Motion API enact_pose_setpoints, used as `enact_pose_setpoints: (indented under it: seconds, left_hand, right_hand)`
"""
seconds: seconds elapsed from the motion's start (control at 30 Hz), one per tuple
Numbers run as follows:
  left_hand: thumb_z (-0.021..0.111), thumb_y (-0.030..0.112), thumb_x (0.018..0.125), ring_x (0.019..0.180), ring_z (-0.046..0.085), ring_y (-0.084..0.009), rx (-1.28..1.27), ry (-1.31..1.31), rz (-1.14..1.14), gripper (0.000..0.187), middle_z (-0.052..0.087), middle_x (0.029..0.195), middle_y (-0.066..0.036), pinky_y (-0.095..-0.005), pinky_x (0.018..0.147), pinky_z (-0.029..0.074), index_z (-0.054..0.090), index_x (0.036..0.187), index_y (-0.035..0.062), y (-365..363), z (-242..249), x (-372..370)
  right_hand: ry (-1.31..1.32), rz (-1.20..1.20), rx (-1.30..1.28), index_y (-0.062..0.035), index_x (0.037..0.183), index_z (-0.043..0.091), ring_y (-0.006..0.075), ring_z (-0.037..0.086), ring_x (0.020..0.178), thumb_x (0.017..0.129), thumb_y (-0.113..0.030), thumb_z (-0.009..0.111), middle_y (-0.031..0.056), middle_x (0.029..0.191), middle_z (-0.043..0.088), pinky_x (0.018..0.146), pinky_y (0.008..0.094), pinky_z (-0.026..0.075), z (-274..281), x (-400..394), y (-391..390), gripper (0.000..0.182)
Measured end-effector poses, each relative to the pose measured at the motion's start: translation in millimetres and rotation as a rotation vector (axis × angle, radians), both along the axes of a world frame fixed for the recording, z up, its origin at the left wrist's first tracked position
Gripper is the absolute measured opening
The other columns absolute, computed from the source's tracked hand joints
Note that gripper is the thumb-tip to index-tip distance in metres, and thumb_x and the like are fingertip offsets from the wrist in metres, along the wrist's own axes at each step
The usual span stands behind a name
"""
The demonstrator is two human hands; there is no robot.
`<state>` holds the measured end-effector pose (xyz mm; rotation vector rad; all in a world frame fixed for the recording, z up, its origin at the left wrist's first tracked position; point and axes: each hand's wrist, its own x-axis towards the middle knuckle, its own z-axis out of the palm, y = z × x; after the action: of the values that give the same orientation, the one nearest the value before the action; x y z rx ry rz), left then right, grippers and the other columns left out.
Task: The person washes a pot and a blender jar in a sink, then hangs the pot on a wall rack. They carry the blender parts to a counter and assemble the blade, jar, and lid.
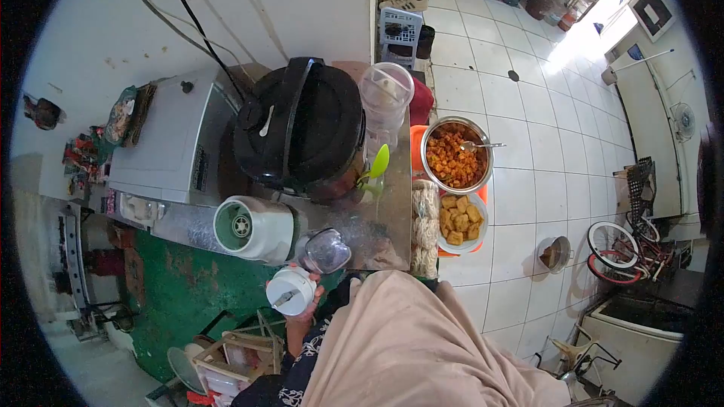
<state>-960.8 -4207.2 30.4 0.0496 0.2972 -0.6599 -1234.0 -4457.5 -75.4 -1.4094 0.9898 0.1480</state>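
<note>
My left hand [311,300] is closed around a round white blender blade base [289,292], whose metal blade faces up, beside the table's near edge. Just above it, a clear jar [326,250] lies on the metal tabletop [377,230]. A white and green blender motor base [253,229] stands to the left of the jar. My right hand does not show; beige cloth covers the lower middle of the view.
Behind stand a black rice cooker [302,128], stacked clear containers [386,94] and a white appliance [170,136]. Right of the table are a bowl of red-orange food [455,157], a plate of fried pieces [461,220] and packed noodles [424,226]. A bicycle [622,249] stands farther right.
</note>
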Motion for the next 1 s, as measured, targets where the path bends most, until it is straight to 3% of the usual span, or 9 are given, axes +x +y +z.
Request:
enact_pose_setpoints:
  seconds: [0.13,0.4,0.43,0.47,0.53,0.57,0.6,0.7,1.0]
  left_hand:
    - [0.053,0.060,0.076,0.098,0.046,-0.0333,0.152,0.107,-0.018,0.060,0.053,0.103,-0.014,-0.0453,0.068,0.040,0.049,0.114,0.0129,5.2,0.6,-1.5]
    - [0.053,0.059,0.076,0.098,0.046,-0.0328,-0.002,0.086,-0.028,0.061,0.053,0.100,-0.014,-0.0446,0.068,0.040,0.048,0.115,0.0123,-2.4,7.8,3.1]
    - [0.053,0.059,0.076,0.098,0.046,-0.0329,0.017,0.072,-0.043,0.061,0.053,0.101,-0.014,-0.0447,0.068,0.040,0.048,0.115,0.0123,-0.1,6.5,4.2]
    - [0.053,0.059,0.076,0.098,0.046,-0.0330,0.036,0.058,-0.054,0.061,0.053,0.101,-0.014,-0.0447,0.067,0.040,0.048,0.115,0.0122,2.9,4.0,5.4]
    - [0.053,0.060,0.076,0.098,0.046,-0.0331,0.057,0.041,-0.061,0.061,0.054,0.101,-0.014,-0.0451,0.066,0.041,0.048,0.115,0.0121,7.5,0.2,6.3]
    - [0.053,0.059,0.076,0.098,0.046,-0.0332,0.060,0.042,-0.063,0.061,0.054,0.101,-0.014,-0.0453,0.066,0.041,0.048,0.115,0.0120,9.2,-0.7,6.3]
    - [0.053,0.059,0.076,0.098,0.046,-0.0332,0.061,0.042,-0.068,0.061,0.054,0.101,-0.014,-0.0456,0.065,0.041,0.048,0.115,0.0119,9.8,-1.4,7.2]
    - [0.053,0.060,0.076,0.097,0.046,-0.0335,0.037,0.031,-0.080,0.062,0.056,0.101,-0.013,-0.0458,0.064,0.042,0.049,0.115,0.0120,7.2,-4.1,10.6]
    - [0.053,0.062,0.075,0.097,0.044,-0.0341,0.001,-0.063,-0.023,0.066,0.057,0.105,-0.010,-0.0443,0.063,0.042,0.050,0.119,0.0125,10.6,-8.5,8.7]
  right_hand:
    - [0.049,0.004,-0.003,-0.0025,0.118,0.049,0.0325,0.055,0.099,0.091,-0.036,0.048,0.0191,0.108,0.058,0.080,0.0426,0.045,-10.3,-3.0,8.2,0.043]
    - [0.233,0.261,-0.147,-0.0020,0.118,0.048,0.0396,0.055,0.097,0.091,-0.034,0.047,0.0249,0.105,0.058,0.079,0.0467,0.044,4.6,-0.6,-29.0,0.042]
    - [0.303,0.367,-0.228,-0.0020,0.118,0.048,0.0405,0.056,0.096,0.091,-0.034,0.047,0.0257,0.104,0.058,0.079,0.0472,0.044,17.1,17.2,-52.6,0.042]
    - [0.395,0.452,-0.301,-0.0062,0.120,0.044,0.0316,0.059,0.089,0.090,-0.026,0.048,0.0202,0.096,0.059,0.076,0.0400,0.046,36.3,48.3,-77.4,0.037]
    - [-0.034,0.329,-0.870,-0.0021,0.104,0.055,0.0347,0.059,0.085,0.090,-0.018,0.049,0.0177,0.089,0.060,0.073,0.0414,0.046,15.3,78.7,-137.0,0.022]
    - [0.085,0.282,-0.832,-0.0006,0.101,0.057,0.0334,0.058,0.087,0.089,-0.017,0.051,0.0173,0.092,0.060,0.075,0.0402,0.046,70.1,131.6,-151.6,0.022]
    - [-0.070,0.270,-1.019,-0.0011,0.100,0.056,0.0378,0.054,0.087,0.090,-0.018,0.049,0.0192,0.094,0.056,0.074,0.0436,0.044,112.2,174.7,-160.6,0.021]
    - [-0.511,0.231,-1.153,-0.0026,0.097,0.056,0.0347,0.054,0.087,0.083,-0.011,0.056,0.0163,0.094,0.055,0.072,0.0414,0.045,172.8,286.8,-177.8,0.017]
    - [-0.449,0.501,-1.472,-0.0030,0.106,0.051,0.0354,0.054,0.100,0.076,-0.020,0.067,0.0177,0.103,0.057,0.085,0.0413,0.045,159.2,463.2,-186.7,0.038]
